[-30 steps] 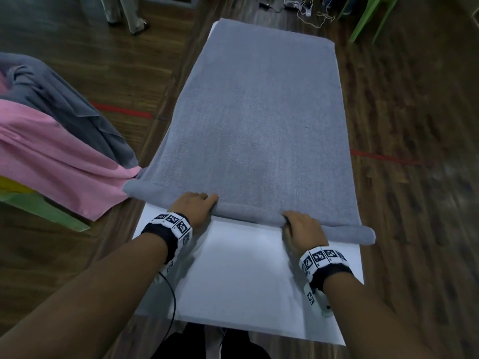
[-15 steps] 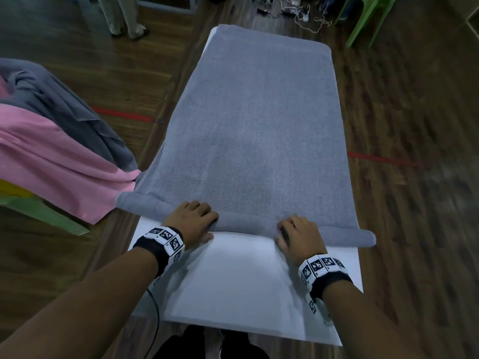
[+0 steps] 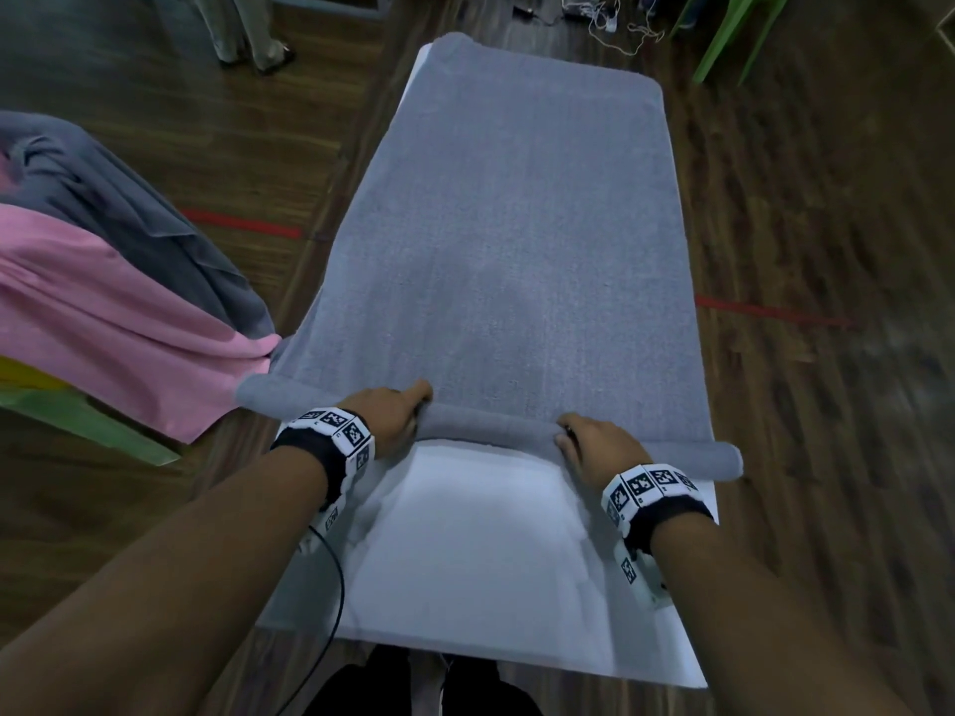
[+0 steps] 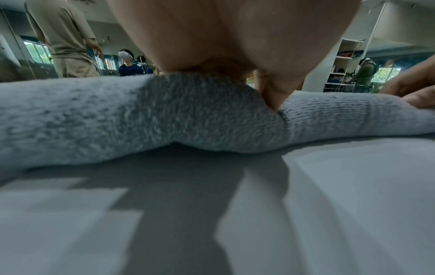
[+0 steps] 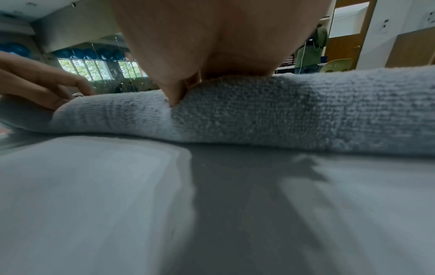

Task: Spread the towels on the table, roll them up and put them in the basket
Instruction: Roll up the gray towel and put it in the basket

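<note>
The grey towel (image 3: 517,250) lies spread along a white table (image 3: 491,571), its near end wound into a thin roll (image 3: 491,428) that both hands are working. The left hand (image 3: 390,418) grips the roll left of centre, fingers curled over its top and the thumb (image 4: 273,96) dug into the pile on the near side, as the left wrist view shows. The right hand (image 3: 599,447) holds it the same way right of centre, fingers over the top and thumb (image 5: 174,96) pressed into the cloth. Neither grip is spread flat; each pinches the roll between thumb and fingers.

The hands sit apart on the roll with bare roll between them and short lengths sticking out beyond each, a spacing that probably keeps the roll even and lets both ends turn together. Thumbs behind and fingers on top suggest the roll is being pushed and turned away from the person.

The roll's long axis runs across the table, left to right, slanting slightly so that the right end lies nearer the person. The towel's own length points straight away from the person toward the far edge, and most of it is flat and not yet rolled, so the rolling looks barely begun. The near table surface is uncovered.

Off the table's left side, a pink cloth (image 3: 103,328) and a darker grey cloth (image 3: 129,209) hang in a heap, the pink one near the roll's left tip. No basket is in view.
</note>
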